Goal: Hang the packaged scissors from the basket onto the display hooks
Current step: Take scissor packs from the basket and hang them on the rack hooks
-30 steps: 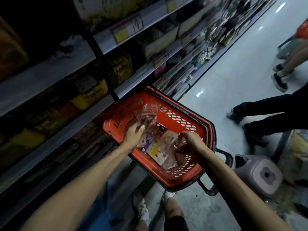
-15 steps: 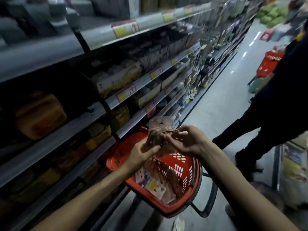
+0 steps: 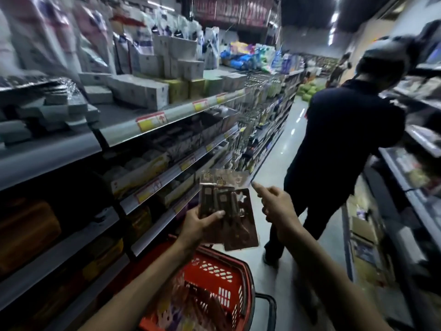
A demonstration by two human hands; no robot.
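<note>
Above the basket (image 3: 212, 273), the left hand (image 3: 198, 223) pinches fanned packs (image 3: 238, 211); beside them the right hand (image 3: 276, 206) points, other fingers curled.

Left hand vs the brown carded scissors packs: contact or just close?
Touching. The head view shows the left hand gripping the fanned brown carded scissors packs, with the thumb laid across their front.

Pale boxes (image 3: 139, 90) lie on the grey upper shelf (image 3: 124, 130), yellow-green boxes (image 3: 177, 88) just beyond them. Below that shelf, at the shelving's foot, the red basket (image 3: 214, 274) stands on the glossy floor (image 3: 279, 163).
</note>
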